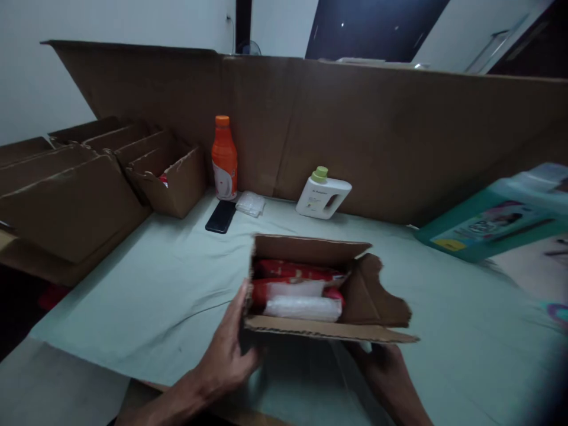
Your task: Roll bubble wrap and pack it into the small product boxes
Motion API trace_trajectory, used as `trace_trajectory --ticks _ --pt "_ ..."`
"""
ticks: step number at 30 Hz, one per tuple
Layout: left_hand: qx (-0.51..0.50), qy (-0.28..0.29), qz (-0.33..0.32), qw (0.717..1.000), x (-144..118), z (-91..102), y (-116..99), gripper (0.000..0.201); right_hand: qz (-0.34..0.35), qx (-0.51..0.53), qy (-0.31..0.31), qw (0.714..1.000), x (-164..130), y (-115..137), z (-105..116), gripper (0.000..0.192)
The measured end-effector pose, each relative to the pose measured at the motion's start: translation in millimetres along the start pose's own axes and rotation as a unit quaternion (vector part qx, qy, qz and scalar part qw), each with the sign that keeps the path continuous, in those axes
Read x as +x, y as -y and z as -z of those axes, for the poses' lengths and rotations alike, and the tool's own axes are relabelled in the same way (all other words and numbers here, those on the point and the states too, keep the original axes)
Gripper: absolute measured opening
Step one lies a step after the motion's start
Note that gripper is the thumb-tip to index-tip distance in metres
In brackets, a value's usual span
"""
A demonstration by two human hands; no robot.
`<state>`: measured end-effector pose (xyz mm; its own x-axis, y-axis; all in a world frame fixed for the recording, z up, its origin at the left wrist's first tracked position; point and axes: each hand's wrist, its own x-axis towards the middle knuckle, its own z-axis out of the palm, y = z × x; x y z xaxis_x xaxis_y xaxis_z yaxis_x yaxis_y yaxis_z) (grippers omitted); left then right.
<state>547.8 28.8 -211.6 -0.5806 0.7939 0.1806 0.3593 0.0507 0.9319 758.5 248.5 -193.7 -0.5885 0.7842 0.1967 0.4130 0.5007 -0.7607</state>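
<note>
An open cardboard box (306, 245) is held between my two hands, tilted so its inside faces me. My left hand (228, 349) grips its left end, fingers along the side and thumb under the front edge. Beneath the right part of the box is my right hand (384, 367), its fingers partly hidden by the cardboard. Inside lie red packets (297, 271) and a clear plastic-wrapped bundle (304, 308) near the front wall. A torn flap (381, 290) sticks out at the box's right end.
A pale green cloth (186, 272) covers the table. At the back stand an orange bottle (224, 154) and a white jug (322, 195), with a black phone (220, 216) and a small plastic packet (251, 203). Cardboard boxes (177, 183) line the left; a teal bottle (483, 219) leans right.
</note>
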Motion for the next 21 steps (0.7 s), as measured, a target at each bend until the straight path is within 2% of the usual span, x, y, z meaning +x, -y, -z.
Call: trace_trajectory --ticks 2,4,6,10,12,14,17,21 --pt "0.026 -0.054 0.042 0.997 -22.9 25.4 2.5 0.073 0.042 0.016 0.045 0.998 -3.9 19.4 -22.4 0.028" --pt "0.051 -0.11 0.085 0.989 -34.9 48.7 6.3 0.064 0.073 0.03 0.071 0.994 2.8 39.5 -46.1 0.028" --pt "0.071 -0.147 0.118 0.98 -43.3 62.6 11.1 0.058 0.09 0.029 0.088 0.992 10.6 53.4 -62.9 0.026" --pt "0.079 -0.195 0.135 0.968 -57.3 59.7 18.4 0.062 0.08 -0.006 0.112 0.99 20.4 60.7 -73.3 0.022" --pt "0.056 -0.214 0.121 0.968 -60.0 54.4 20.4 0.068 0.058 0.014 0.125 0.99 28.6 65.8 -78.2 0.025" --pt "0.035 -0.234 0.114 0.965 -60.7 55.8 23.4 0.073 0.055 0.054 0.151 0.985 42.0 80.0 -92.0 0.032" --pt "0.035 -0.286 0.125 0.949 -60.8 74.9 31.9 0.078 0.121 0.106 0.193 0.968 70.4 116.8 -136.8 0.036" --pt "0.041 -0.375 0.129 0.917 -54.7 119.0 45.2 0.082 0.2 0.133 0.229 0.943 111.2 172.8 -231.2 0.057"
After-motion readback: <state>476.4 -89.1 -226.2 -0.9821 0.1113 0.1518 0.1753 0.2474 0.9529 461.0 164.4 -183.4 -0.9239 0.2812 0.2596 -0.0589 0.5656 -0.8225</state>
